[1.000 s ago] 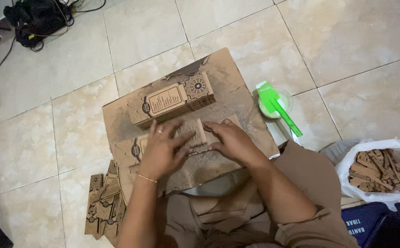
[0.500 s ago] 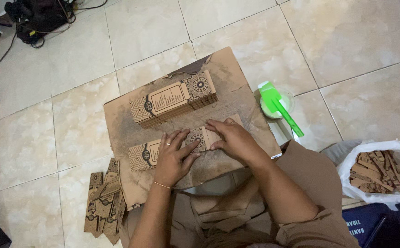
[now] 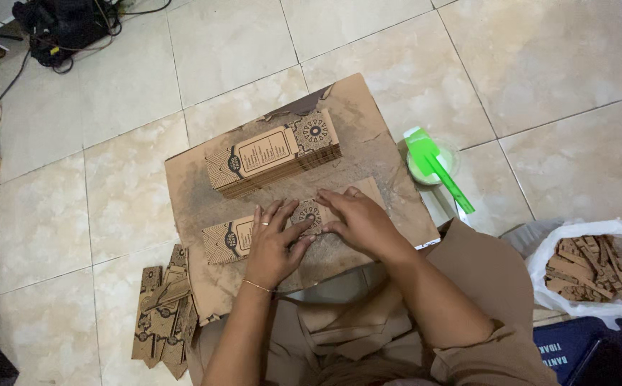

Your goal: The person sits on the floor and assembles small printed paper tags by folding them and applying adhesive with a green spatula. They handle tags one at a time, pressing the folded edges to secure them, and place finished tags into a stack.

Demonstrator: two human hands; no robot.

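Leftmost, a loose pile of flat brown printed cardboard pieces [image 3: 162,314] lies on the pale tiled floor [image 3: 554,64], just beside the near left corner of a big worn sheet of brown cardboard [image 3: 382,129] that serves as the work surface. On that sheet, toward its far side, a neat stack of long flat brown box blanks with dark patterned ends [image 3: 275,151] sits with its long axis running left to right and tilted slightly upward to the right. Nearer the person lies a single long flat brown printed box blank [image 3: 226,240], parallel to the stack and well apart from it; its left end shows free, while its right part is under the hands. The left hand [image 3: 274,243] lies flat on it, fingers spread and stretched out, pressing down rather than gripping. The right hand [image 3: 357,221] rests just beside it, touching fingertips near the round dark ornament, its fingers [image 3: 334,197] extended and slightly curled over the blank's right end; neither hand closes around anything. The blank thus extends leftward from both hands, and the left hand is nearer its free end. Further right, a bright green plastic spatula [image 3: 439,168] rests across a small round dish [image 3: 451,151], and a white plastic bag of brown cardboard scraps [image 3: 586,266] sits at the far right.
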